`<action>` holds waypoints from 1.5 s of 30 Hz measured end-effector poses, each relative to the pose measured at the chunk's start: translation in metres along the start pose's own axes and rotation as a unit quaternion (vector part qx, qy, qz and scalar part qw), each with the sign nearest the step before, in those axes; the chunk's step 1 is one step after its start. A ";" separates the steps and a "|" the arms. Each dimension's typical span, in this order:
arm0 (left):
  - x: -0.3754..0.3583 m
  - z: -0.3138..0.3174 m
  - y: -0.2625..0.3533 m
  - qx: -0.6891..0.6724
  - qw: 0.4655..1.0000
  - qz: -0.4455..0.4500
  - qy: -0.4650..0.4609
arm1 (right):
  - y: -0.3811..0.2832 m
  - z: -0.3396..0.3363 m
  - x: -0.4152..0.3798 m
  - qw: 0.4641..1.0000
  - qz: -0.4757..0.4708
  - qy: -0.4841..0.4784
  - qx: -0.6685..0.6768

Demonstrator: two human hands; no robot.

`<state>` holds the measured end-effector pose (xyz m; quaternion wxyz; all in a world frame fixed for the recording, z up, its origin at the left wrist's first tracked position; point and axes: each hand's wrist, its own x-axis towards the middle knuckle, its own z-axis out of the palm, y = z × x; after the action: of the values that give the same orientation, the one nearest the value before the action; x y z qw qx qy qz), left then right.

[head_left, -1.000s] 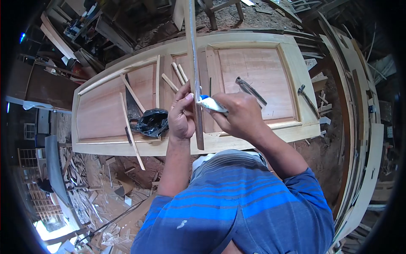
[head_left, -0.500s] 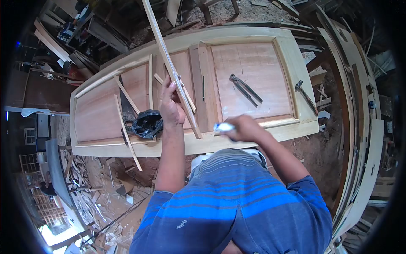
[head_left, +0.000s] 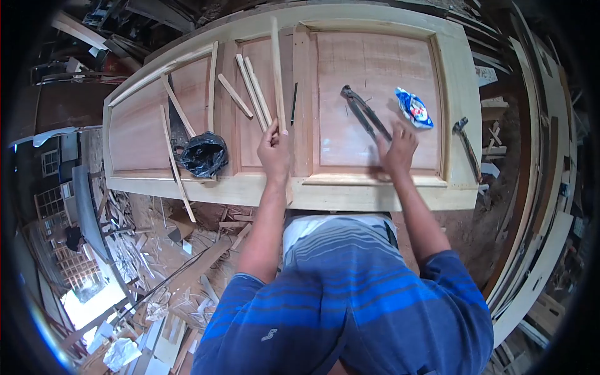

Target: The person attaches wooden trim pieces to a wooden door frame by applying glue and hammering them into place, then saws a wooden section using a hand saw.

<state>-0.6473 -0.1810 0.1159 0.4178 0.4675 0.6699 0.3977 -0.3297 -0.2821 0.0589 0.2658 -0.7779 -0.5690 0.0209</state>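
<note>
My left hand (head_left: pixel 274 150) is closed around a long thin wood strip (head_left: pixel 277 69) that lies lengthwise over the wooden door panel (head_left: pixel 375 199). Just left of it, shorter strips (head_left: pixel 253 90) rest on the door. Over the right panel, my right hand (head_left: pixel 398 149) has its fingers apart and holds nothing, close to the handles of the pincers (head_left: pixel 362 112). A blue and white packet (head_left: pixel 414 108) lies above and right of that hand. A dark thin pencil-like stick (head_left: pixel 294 103) sits right of the held strip.
A black plastic bag (head_left: pixel 204 154) rests on the door's left half among thin strips (head_left: pixel 177 164). The hammer (head_left: pixel 465 147) lies on the right frame edge. Long boards (head_left: pixel 531 262) stand at the right. Wood scraps cover the floor at lower left.
My right hand has let go of the blue and white packet, which now lies on the right panel. The held strip has shifted to lie flatter, and two strips now rest beside it. The view has shifted.
</note>
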 end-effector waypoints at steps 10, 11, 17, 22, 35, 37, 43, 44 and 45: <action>-0.010 0.029 -0.045 0.146 0.988 0.025 0.049 | -0.002 0.005 -0.040 0.993 -0.050 -0.036 0.099; -0.010 0.032 -0.045 0.155 0.986 0.021 0.051 | -0.002 0.004 -0.040 0.993 -0.049 -0.038 0.099; 0.006 0.051 -0.047 0.148 0.985 0.077 0.037 | -0.002 0.003 -0.041 0.992 -0.051 -0.051 0.106; 0.018 0.073 -0.037 0.186 0.979 0.072 0.042 | -0.002 0.004 -0.043 0.992 -0.044 -0.054 0.107; 0.029 0.093 -0.036 0.195 0.979 0.054 0.032 | -0.003 0.001 -0.041 0.991 -0.043 -0.054 0.112; 0.032 0.093 -0.044 0.205 0.976 0.063 0.039 | -0.004 0.001 -0.041 0.992 -0.042 -0.055 0.108; 0.036 0.093 -0.046 0.216 0.973 0.065 0.043 | -0.003 0.002 -0.042 0.991 -0.041 -0.057 0.111; 0.037 0.093 -0.046 0.217 0.973 0.067 0.043 | -0.002 0.003 -0.042 0.991 -0.042 -0.056 0.110; 0.037 0.093 -0.045 0.224 0.971 0.069 0.041 | -0.002 0.003 -0.042 0.991 -0.042 -0.055 0.110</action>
<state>-0.5816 -0.1438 0.0366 0.2463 0.5778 0.7244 0.2843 -0.3474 -0.3181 0.0457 0.3190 -0.7168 -0.6093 0.1149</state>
